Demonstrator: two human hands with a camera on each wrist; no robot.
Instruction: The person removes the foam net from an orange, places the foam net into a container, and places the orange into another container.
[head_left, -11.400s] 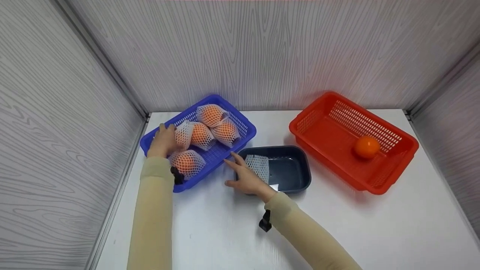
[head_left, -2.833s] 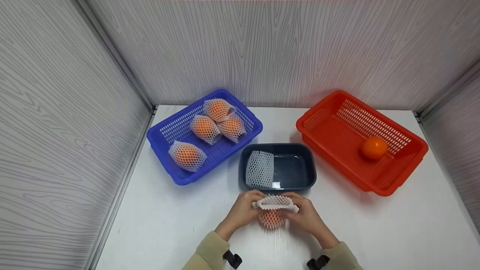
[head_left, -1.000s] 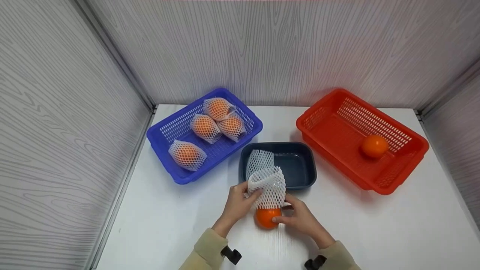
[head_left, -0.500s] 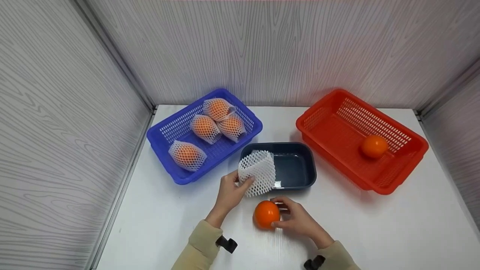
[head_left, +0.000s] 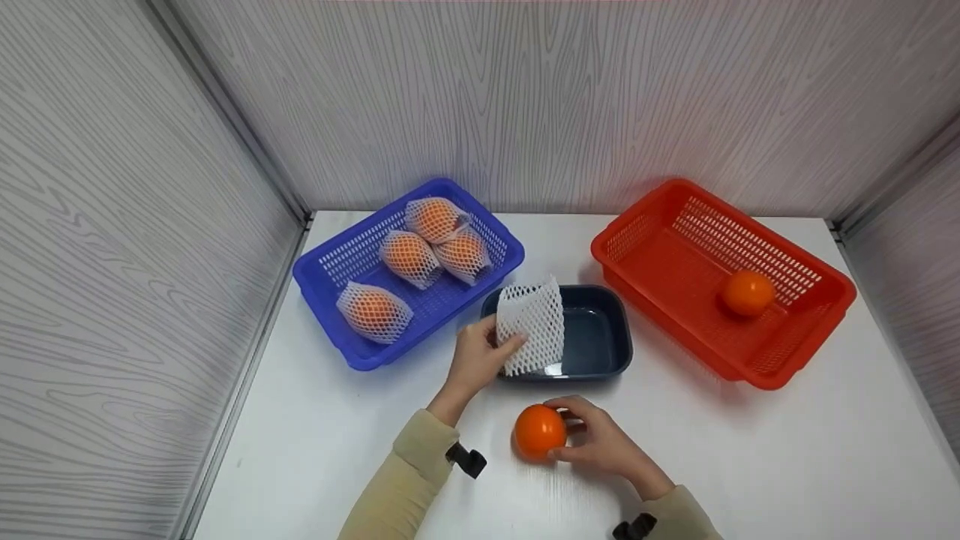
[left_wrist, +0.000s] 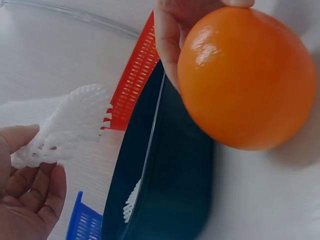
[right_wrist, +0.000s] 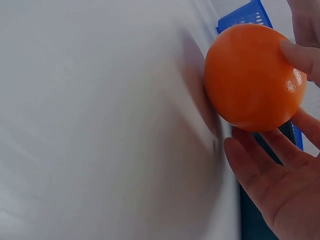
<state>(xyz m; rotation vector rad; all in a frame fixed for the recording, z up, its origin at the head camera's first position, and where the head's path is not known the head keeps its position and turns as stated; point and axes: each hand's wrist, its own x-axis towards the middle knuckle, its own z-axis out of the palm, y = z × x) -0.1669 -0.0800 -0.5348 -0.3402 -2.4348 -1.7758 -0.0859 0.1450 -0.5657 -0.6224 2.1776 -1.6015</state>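
Note:
My left hand (head_left: 474,361) pinches a white foam fruit net (head_left: 534,326) between thumb and fingers. In the head view the net overlaps the left part of a dark blue-green tray (head_left: 596,330). My right hand (head_left: 604,444) curls its thumb and fingers round a bare orange (head_left: 540,433) near the white table's surface, in front of that tray. The right wrist view shows the thumb on one side of the orange and fingers below it. Another foam net (left_wrist: 131,202) shows inside the tray in the left wrist view; the held net hides it from the head camera.
Several oranges in foam nets (head_left: 409,255) lie in a blue basket (head_left: 341,349) at the back left. A red basket (head_left: 645,270) at the back right holds one bare orange (head_left: 748,292). Grey wood-grain panels (head_left: 525,105) wall the table's back and sides.
Since 2.8 seconds ago, the net has come off the orange. My left hand has carried it up over the tray, while my right hand stays at the orange, which has shifted slightly right.

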